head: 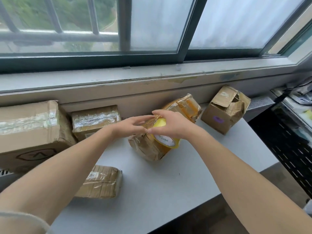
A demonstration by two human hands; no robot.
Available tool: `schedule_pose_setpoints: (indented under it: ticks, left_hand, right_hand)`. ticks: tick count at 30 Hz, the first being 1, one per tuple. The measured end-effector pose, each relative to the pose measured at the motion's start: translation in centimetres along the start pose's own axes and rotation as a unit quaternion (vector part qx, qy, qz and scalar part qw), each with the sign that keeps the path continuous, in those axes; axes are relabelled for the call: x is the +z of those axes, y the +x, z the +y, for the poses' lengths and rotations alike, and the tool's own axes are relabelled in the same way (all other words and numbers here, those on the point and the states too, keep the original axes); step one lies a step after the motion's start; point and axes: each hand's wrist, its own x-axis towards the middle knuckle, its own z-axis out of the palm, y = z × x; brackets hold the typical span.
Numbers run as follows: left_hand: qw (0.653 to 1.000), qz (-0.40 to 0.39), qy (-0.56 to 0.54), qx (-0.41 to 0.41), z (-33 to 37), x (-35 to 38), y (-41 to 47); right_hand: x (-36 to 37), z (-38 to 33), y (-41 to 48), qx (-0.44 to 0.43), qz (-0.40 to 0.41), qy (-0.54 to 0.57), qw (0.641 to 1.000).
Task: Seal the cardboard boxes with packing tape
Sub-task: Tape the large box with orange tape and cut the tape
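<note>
Several cardboard boxes sit on the white table [168, 191]: a big box [28, 132] far L, and a torn box [226, 110] far R w/ its top gaping. You're on the crumpled box [146, 149] at ctr, wrinkled w/ old tape, and it looks like you're mid-strip across its top. To do this well, I'd say push the flaps flat first. Then draw the tape roll [164, 141] off taut along the seam, low to the cardboard, and rub the strip down behind it so no bubbles form. Run it past the edge and down the side for grip, since crumpled board prob. won't hold a short strip.

Your R hand [172, 127] is curled over the roll, gripping it from above. The roll sits against the box's near-R top edge, under your palm. Your L hand [128, 127] lies just L of it, nearly touching the R thumb. Its fingers [141, 121] are straight and spread on the box top, holding nothing. Can't tell where the free tape end is.
</note>
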Motion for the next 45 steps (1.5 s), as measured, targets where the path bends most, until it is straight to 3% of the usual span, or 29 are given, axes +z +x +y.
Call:
schedule_pose_setpoints:
  ticks: [3, 8, 11, 15, 24, 28, 31, 34, 37, 41, 45]
  left_hand:
    - [0.999, -0.031, 0.035, -0.002, -0.5, -0.4, -0.3]
    - [1.0, 0.007, 0.007, -0.011, -1.6, 0.4, -0.5]
    - [0.997, -0.007, -0.074, -0.021, -2.1, 0.3, -0.6]
    - [0.987, 0.049, -0.149, -0.029, -1.8, 0.8, -0.7]
    - [0.983, 0.183, -0.01, -0.015, -3.2, 3.0, 0.5]
    - [0.989, 0.117, -0.086, 0.009, -2.3, 3.3, 1.4]
    - [0.993, 0.112, -0.009, 0.028, -2.6, 4.4, 2.4]
    - [0.968, 0.223, 0.113, -0.038, -1.8, 6.3, 2.9]
    - [0.945, 0.286, 0.133, -0.085, -1.6, 8.3, 2.9]
    - [0.941, 0.292, 0.144, -0.089, -2.4, 10.0, 2.9]
    - [0.941, 0.286, 0.162, -0.087, -2.2, 9.3, 3.1]
  right_hand:
    - [-0.3, -0.6, 0.7, -0.005, 0.019, 0.013, 1.0]
    - [0.4, -0.9, 1.6, -0.002, 0.043, 0.025, 0.999]
    - [0.2, -1.1, 1.9, -0.002, 0.046, 0.022, 0.999]
    - [0.3, -1.6, 2.4, -0.004, 0.06, 0.03, 0.998]
    - [0.9, -1.7, 3.4, -0.026, 0.046, 0.029, 0.998]
    - [0.8, -0.7, 3.6, -0.016, 0.06, 0.07, 0.996]
    - [0.6, 0.1, 3.2, 0.012, 0.057, 0.145, 0.988]
    - [1.0, 0.4, 3.2, 0.018, 0.088, 0.155, 0.984]
    - [1.5, 0.5, 3.4, 0.015, 0.116, 0.167, 0.979]
    - [2.1, 0.5, 3.4, 0.004, 0.138, 0.189, 0.972]
    - [1.9, 0.0, 3.7, 0.012, 0.124, 0.143, 0.982]
